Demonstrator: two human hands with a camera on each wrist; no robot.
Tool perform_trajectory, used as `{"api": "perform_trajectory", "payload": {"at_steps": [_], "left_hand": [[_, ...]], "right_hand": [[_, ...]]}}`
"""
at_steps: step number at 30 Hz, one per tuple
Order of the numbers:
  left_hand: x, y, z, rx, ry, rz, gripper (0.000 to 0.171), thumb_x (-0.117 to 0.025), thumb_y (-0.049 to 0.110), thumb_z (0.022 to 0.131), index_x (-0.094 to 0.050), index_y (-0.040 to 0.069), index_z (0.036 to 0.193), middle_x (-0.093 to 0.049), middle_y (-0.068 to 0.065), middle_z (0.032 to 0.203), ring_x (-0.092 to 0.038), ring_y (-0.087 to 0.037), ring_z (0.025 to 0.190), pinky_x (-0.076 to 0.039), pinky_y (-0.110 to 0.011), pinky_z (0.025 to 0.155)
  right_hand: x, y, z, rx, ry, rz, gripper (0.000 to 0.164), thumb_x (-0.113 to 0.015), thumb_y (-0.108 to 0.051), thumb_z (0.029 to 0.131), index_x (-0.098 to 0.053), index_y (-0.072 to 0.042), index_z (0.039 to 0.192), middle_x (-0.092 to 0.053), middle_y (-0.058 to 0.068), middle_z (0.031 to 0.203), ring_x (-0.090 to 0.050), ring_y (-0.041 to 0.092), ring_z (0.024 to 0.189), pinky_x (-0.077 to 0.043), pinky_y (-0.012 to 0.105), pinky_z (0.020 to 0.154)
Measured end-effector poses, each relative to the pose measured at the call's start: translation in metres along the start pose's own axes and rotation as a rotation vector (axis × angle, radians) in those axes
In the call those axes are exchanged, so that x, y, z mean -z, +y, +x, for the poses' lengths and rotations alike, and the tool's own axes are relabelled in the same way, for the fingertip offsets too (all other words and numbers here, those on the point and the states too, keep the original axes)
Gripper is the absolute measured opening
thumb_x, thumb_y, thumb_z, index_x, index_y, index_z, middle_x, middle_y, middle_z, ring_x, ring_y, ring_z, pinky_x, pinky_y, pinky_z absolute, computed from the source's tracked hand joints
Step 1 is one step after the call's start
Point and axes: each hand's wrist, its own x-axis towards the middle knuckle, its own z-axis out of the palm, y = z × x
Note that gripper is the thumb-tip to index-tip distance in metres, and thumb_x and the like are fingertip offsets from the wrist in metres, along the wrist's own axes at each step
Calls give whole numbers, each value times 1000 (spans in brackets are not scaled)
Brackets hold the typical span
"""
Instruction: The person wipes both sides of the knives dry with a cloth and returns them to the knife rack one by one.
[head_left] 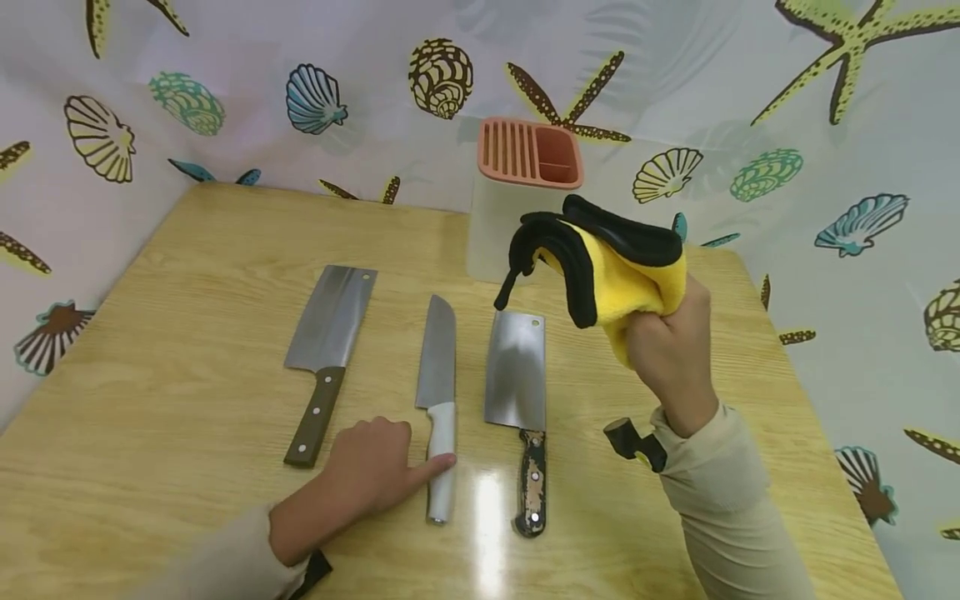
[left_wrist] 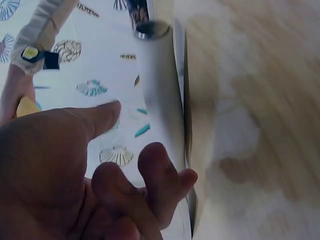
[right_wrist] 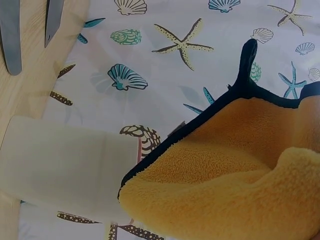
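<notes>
My left hand is beside the white handle of a kitchen knife, its thumb stretched out over the handle. In the left wrist view a gap shows between the thumb and the white knife handle, and the fingers are loosely bent. My right hand grips a bunched yellow cloth with black edging, raised above the table. The cloth's fuzzy side and its black hanging loop fill much of the right wrist view, where the hand itself is mostly hidden.
Left of the knife lies a cleaver with a brown handle. To its right lies a cleaver with a worn, peeling handle. A white knife holder with a slotted pink top stands at the back of the wooden table, against a shell-printed cloth.
</notes>
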Motion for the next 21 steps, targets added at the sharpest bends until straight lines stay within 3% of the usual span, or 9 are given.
{"api": "perform_trajectory", "payload": {"at_steps": [2,4,9,13,21], "left_hand": [[-7,7,2,2,-33,-17,65,-62,73,81,-53,11,65,-52,-5,60,-52,-21,55,-38,-33,46],[-13,11,5,-14,-23,-32,65,-66,71,80,-54,8,72,-54,-6,63,-54,-22,56,-40,-35,47],[-18,11,12,-34,-21,-110,49,-72,47,82,-53,3,87,-56,-8,67,-55,-22,58,-41,-34,47],[-16,9,16,-22,-77,-189,36,-72,32,77,-53,3,85,-55,-7,69,-53,-20,58,-40,-30,46],[-12,-1,21,-8,-207,-326,30,-74,31,76,-52,11,74,-51,0,64,-49,-14,55,-37,-25,48]], "right_hand": [[-1,1,-1,0,-6,-1,25,-42,12,87,-65,13,97,-53,-18,74,-49,3,62,-41,16,60],[-1,2,-2,0,-12,-6,24,-42,13,87,-64,13,97,-52,-17,73,-48,4,61,-41,17,59],[0,2,-3,-4,-6,-24,27,-41,12,86,-65,12,98,-52,-18,73,-48,3,61,-41,16,60],[-1,3,-2,-17,-8,-19,27,-42,12,86,-66,12,99,-53,-19,73,-49,3,61,-41,16,60],[-6,3,-4,-32,-21,-31,28,-41,12,86,-67,10,97,-55,-17,73,-50,4,62,-43,16,61]]}}
